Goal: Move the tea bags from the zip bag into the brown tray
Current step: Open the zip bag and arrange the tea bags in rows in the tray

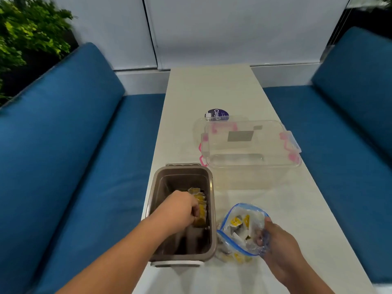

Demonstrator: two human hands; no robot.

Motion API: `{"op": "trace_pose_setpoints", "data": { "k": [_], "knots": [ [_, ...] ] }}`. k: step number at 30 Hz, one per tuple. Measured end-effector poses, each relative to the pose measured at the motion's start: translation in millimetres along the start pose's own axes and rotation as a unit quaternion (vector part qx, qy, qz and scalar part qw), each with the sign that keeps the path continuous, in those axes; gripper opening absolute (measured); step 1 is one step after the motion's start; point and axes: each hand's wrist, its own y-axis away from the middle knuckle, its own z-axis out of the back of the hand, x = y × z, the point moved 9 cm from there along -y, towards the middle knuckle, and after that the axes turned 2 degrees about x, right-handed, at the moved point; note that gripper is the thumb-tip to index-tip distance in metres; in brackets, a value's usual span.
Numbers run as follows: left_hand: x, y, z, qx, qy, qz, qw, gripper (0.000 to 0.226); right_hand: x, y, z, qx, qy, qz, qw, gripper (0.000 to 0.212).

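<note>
While my left hand (182,211) is down in the brown tray (213,240), fingers curled on the tea bags (200,198) there, my right hand (277,245) pinches the zip bag (244,205) open just right of the tray on the desk (212,92), so I reckon the rest are a short rightward reach for the left.

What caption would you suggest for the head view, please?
Left hand grips tea bags inside the brown tray; right hand holds the zip bag open.
</note>
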Motion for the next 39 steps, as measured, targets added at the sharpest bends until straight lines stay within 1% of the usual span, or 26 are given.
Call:
{"op": "trace_pose_setpoints", "data": {
  "k": [2,4,8,12,15,20,23,25,27,31,34,36,39],
  "knots": [
    [1,-11,-13,0.023,-0.028,0.003,0.999,0.012,1,4,-2,0.006,-0.002,0.007,1.0,0.038],
    [2,-20,-22,0.037,-0.051,0.012,0.998,0.016,-1,4,-2,0.004,-0.01,0.015,1.0,0.039],
    [6,-33,-27,0.022,-0.093,0.026,0.995,0.021,-5,3,0,0.006,-0.028,0.016,0.999,0.038],
    [14,-40,-24,-0.01,-0.075,0.043,0.996,0.017,-5,8,0,-0.014,-0.032,0.024,0.999,0.035],
    [16,-39,-21,-0.027,-0.064,0.047,0.996,0.014,-9,7,3,-0.036,-0.025,0.032,0.999,0.038],
    [16,-35,-25,-0.02,-0.066,0.041,0.997,0.016,-16,12,9,-0.064,0.0,0.024,0.998,0.042],
    [14,-31,-19,-0.026,-0.062,0.034,0.997,0.016,-13,17,10,-0.069,0.019,0.035,0.997,0.044],
    [11,-27,-10,-0.028,-0.046,0.032,0.998,0.016,-11,22,9,-0.064,0.037,0.04,0.996,0.046],
    [5,-21,7,-0.051,-0.021,0.02,0.998,0.015,-9,26,7,-0.056,0.05,0.046,0.996,0.048],
    [-16,5,47,-0.143,0.057,-0.004,0.988,0.008,-8,28,8,-0.05,0.065,0.037,0.996,0.055],
    [-40,25,63,-0.193,0.129,-0.026,0.972,0.006,-8,28,10,-0.05,0.065,0.025,0.996,0.052],
    [-60,36,64,-0.205,0.167,-0.049,0.963,0.006,-8,28,14,-0.049,0.069,0.018,0.996,0.049],
    [-94,44,51,-0.195,0.188,-0.079,0.959,0.003,-6,28,18,-0.037,0.085,0.013,0.996,0.042]
  ]
}}
